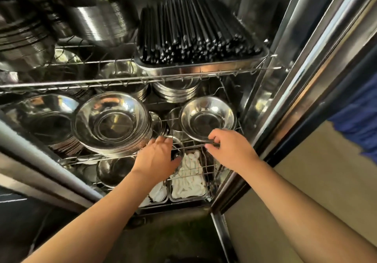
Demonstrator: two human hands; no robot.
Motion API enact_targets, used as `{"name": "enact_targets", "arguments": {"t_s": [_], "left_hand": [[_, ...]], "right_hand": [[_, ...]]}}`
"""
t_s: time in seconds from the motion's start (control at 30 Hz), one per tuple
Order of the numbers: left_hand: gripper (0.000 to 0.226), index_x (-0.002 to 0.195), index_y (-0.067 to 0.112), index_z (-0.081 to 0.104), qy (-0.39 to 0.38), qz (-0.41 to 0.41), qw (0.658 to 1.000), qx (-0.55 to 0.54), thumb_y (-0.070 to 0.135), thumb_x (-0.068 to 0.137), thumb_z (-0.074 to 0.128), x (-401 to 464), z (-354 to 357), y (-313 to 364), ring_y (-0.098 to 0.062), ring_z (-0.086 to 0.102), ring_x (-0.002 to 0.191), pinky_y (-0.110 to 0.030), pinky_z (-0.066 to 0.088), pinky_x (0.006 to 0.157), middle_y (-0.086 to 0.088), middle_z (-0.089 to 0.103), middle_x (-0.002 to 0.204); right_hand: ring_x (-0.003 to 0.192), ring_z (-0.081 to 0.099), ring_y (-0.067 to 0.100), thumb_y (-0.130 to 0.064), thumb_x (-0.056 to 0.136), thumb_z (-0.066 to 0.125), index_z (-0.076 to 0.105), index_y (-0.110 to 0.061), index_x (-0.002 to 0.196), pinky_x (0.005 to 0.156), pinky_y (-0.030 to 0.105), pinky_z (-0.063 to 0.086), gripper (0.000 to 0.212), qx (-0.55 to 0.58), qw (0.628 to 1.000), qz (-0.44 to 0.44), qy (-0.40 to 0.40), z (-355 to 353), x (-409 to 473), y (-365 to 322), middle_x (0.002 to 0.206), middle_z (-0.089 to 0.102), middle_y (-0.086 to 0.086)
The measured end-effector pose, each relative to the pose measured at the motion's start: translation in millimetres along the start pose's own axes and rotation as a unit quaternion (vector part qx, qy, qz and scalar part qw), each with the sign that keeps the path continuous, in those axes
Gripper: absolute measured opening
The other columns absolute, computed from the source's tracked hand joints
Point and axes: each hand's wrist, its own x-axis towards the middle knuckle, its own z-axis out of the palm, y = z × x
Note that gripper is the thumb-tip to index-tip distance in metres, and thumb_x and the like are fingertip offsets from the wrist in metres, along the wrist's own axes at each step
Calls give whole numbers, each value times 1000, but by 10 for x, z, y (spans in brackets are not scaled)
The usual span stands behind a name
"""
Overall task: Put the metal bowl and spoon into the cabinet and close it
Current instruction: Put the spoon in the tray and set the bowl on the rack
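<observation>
A shiny metal bowl point(207, 117) sits at the right end of the cabinet's middle wire rack point(114, 157). My right hand point(228, 148) has its fingers curled on the bowl's near rim, just above the rack's front wire. My left hand point(157, 156) reaches in beside it, fingers stretched over a small metal cup point(177, 154) at the rack's front. I cannot tell whether it grips anything. No metal spoon shows in either hand. White spoons point(188, 178) lie in a tray on the rack below.
Tall stacks of metal bowls point(112, 123) fill the left of the middle rack. The top rack holds a tray of black chopsticks point(200, 36) and more bowl stacks point(102, 23). The steel door frame point(306, 74) stands at the right, and the open door's edge point(40, 160) at the left.
</observation>
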Motion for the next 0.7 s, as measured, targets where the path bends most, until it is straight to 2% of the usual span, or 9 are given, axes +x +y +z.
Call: {"name": "enact_targets", "arguments": {"t_s": [0.17, 0.27, 0.33, 0.4, 0.47, 0.53, 0.6, 0.7], "left_hand": [[75, 146, 19, 38, 47, 73, 996, -33, 58, 86, 58, 346, -31, 171, -27, 46, 128, -40, 46, 101, -4, 50, 138], [92, 152, 18, 28, 37, 85, 996, -12, 68, 81, 58, 531, 14, 239, -29, 38, 138, -42, 38, 111, -6, 42, 149], [102, 154, 17, 22, 17, 80, 997, -2, 75, 77, 55, 617, 49, 281, -32, 28, 145, -45, 30, 118, -9, 34, 156], [105, 155, 18, 18, 3, 78, 997, -4, 78, 76, 53, 677, 76, 315, -32, 22, 149, -46, 25, 120, -11, 29, 160], [103, 154, 18, 20, 9, 80, 997, -9, 78, 76, 52, 716, 95, 343, -31, 24, 147, -45, 26, 120, -11, 31, 158], [101, 154, 19, 21, 7, 78, 997, -10, 77, 77, 53, 741, 104, 355, -30, 28, 146, -44, 29, 119, -10, 33, 157], [101, 154, 19, 20, -2, 67, 998, -15, 76, 78, 54, 752, 113, 347, -30, 28, 146, -44, 31, 118, -10, 31, 158], [99, 156, 18, 17, -14, 52, 998, -32, 73, 82, 54, 746, 137, 311, -31, 22, 149, -44, 28, 119, -11, 26, 162]], "right_hand": [[134, 47, 23, -50, 82, 74, 40, -24, 146, 102, 43, 48, 77, -22, 999, 28, 10, -188, 134, 117, 143, 51, 1], [142, 36, 25, -52, 71, 82, 26, -24, 152, 106, 47, 43, 102, -36, 998, 56, -10, -206, 219, 144, 153, 38, 4], [148, 24, 28, -50, 66, 86, 17, -23, 155, 111, 50, 37, 116, -38, 996, 79, -36, -191, 278, 137, 162, 24, 9], [153, 12, 30, -46, 65, 89, 8, -23, 158, 116, 52, 30, 126, -39, 992, 104, -60, -162, 331, 137, 168, 6, 12], [154, 7, 33, -42, 64, 91, 5, -23, 159, 117, 53, 27, 129, -30, 989, 128, -69, -150, 375, 153, 168, -2, 16], [153, 12, 36, -38, 64, 92, 5, -23, 158, 117, 53, 29, 129, -18, 987, 143, -74, -157, 403, 167, 168, 2, 19], [148, 28, 34, -36, 63, 93, 12, -24, 156, 113, 50, 35, 125, -4, 988, 138, -69, -167, 415, 167, 163, 22, 16], [130, 50, 26, -34, 61, 93, 25, -26, 151, 104, 43, 46, 113, 21, 992, 115, -47, -165, 420, 142, 144, 51, 4]]}}
